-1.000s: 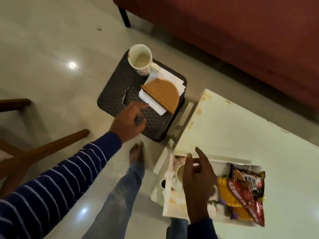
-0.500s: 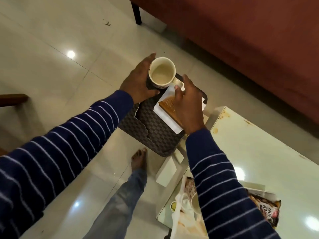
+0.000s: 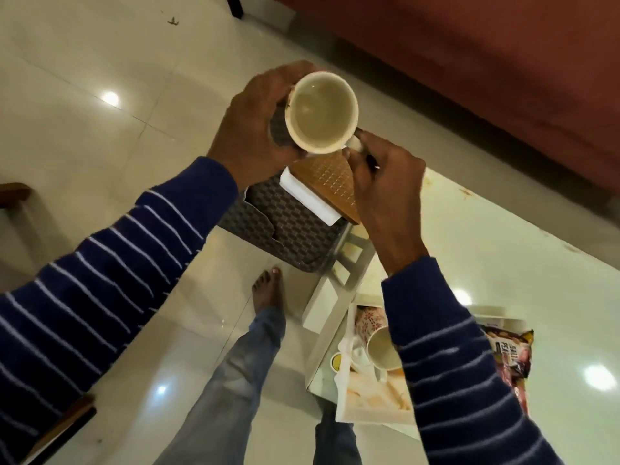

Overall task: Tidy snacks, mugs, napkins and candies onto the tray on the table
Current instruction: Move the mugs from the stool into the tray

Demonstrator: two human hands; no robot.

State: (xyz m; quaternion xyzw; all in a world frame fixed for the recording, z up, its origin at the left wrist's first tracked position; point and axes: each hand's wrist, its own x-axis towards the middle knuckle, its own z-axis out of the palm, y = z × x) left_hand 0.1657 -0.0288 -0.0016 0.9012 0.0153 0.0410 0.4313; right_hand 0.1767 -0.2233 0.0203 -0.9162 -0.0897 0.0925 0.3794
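I hold a cream mug [image 3: 321,113] up above a dark woven stool [image 3: 285,226]. My left hand [image 3: 255,129] wraps its side and my right hand [image 3: 382,176] pinches its handle. Below the mug, on the stool, a brown wooden napkin holder [image 3: 330,177] lies over white napkins [image 3: 307,198]. At the lower right, a white tray [image 3: 372,407] rests on the white table [image 3: 503,256]. In the tray a second, floral mug [image 3: 375,337] lies tilted beside a snack packet [image 3: 511,354]; my right sleeve hides much of both.
A red sofa [image 3: 486,78] runs along the top right. My leg and bare foot [image 3: 268,290] stand on the glossy tiled floor between stool and table. A wooden chair edge [image 3: 13,193] shows at the far left.
Both hands went to the mug on the stool and closed on it, the right one leaving the tray. The mug has risen off the stool toward me.
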